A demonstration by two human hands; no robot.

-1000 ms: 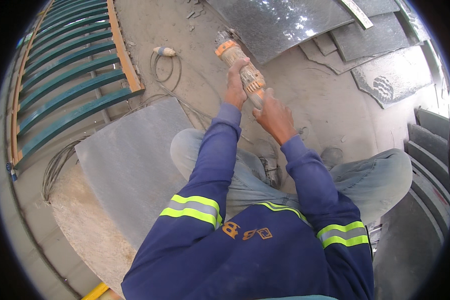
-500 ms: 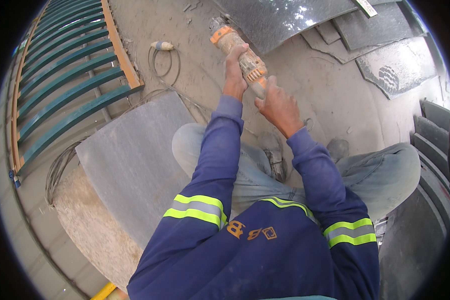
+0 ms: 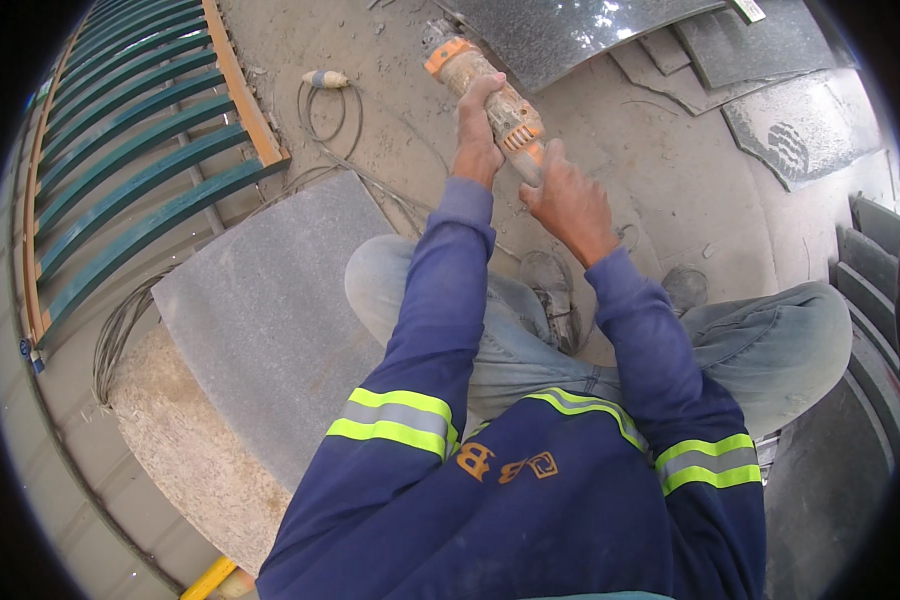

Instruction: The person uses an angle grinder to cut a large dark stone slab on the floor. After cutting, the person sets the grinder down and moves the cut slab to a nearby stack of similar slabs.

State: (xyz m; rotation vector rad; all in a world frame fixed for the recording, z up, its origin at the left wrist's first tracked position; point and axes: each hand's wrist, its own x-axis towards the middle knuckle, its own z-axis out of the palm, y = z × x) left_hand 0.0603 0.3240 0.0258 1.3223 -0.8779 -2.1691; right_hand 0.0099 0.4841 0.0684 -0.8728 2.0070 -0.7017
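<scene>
1. Left hand (image 3: 478, 130) is gripping the dusty orange angle grinder (image 3: 511, 112) mid-body.
2. Grinder is pointing up-left, head sitting near the dark stone slab (image 3: 575, 45); contact unclear.
3. Right hand (image 3: 575, 205) is gripping the grinder's rear.
4. Step: seemingly holding the grinder beside the slab; next move is probably calling for firm 2-handed control.
</scene>
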